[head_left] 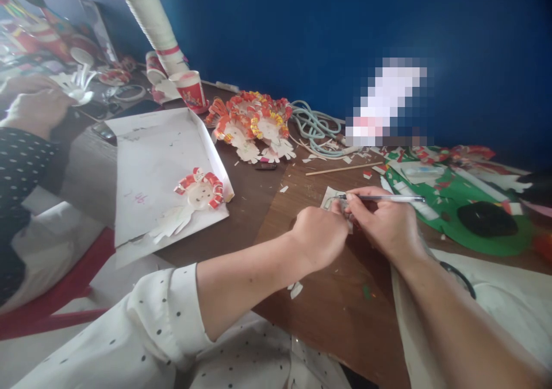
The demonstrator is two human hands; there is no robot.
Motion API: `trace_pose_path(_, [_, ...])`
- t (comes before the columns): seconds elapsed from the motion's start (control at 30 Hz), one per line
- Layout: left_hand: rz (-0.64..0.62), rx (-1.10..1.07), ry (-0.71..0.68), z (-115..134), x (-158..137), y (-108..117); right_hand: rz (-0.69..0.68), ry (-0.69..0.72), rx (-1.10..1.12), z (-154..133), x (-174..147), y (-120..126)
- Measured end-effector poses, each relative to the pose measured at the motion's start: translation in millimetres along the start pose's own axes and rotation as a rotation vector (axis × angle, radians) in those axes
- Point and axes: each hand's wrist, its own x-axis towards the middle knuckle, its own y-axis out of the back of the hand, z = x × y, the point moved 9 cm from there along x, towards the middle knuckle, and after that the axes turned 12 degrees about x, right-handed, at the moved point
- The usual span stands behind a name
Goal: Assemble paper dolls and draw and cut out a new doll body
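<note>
My right hand (390,225) grips a slim pen (394,198), which lies almost level with its tip pointing left. Under that tip is a small pale piece of paper (330,195) on the brown table. My left hand (321,235) is curled, its fingertips pressing the paper down beside the pen tip; the two hands nearly touch. My fingers hide much of the paper, so any marks on it are unclear. To the left, a paper-cup figure with a red curled fringe (200,193) lies on a white box lid (149,164).
Several red and yellow fringed cup figures (254,124) are heaped at the back beside a coiled cable (314,124). A thin wooden stick (342,169) and paper scraps lie behind my hands. Right is a green sheet (470,236) with a black object. Another person's hands (38,110) hold a cut white cup.
</note>
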Motion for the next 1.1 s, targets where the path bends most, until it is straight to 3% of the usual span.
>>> trace_pose_path(0.73, [0.008,0.001,0.027,-1.4,0.5,-0.2,0.062,0.026,-0.011,4.0,1.8,0.5])
trace_pose_path(1.1, [0.021,-0.004,0.032,-1.7,1.8,-1.8,0.103,0.116,-0.077,4.2,-0.9,-2.0])
